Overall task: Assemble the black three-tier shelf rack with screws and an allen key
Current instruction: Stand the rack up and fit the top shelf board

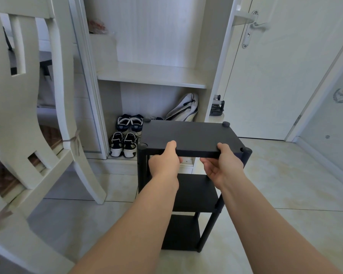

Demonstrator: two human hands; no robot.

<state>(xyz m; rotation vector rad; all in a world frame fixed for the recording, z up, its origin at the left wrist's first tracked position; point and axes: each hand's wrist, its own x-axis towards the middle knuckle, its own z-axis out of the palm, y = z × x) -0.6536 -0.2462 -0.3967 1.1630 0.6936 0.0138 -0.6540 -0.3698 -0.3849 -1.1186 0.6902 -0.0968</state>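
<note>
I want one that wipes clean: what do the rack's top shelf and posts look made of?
Top shelf: a flat matte black board, no grain or gloss showing; laminated particleboard or plastic, I cannot tell which. Posts: round black tubes with rounded caps, same dull finish; painted metal or plastic, unclear which.

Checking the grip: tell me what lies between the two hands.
Head view: only the bare front edge of the top shelf runs between the left hand and the right hand.
</note>
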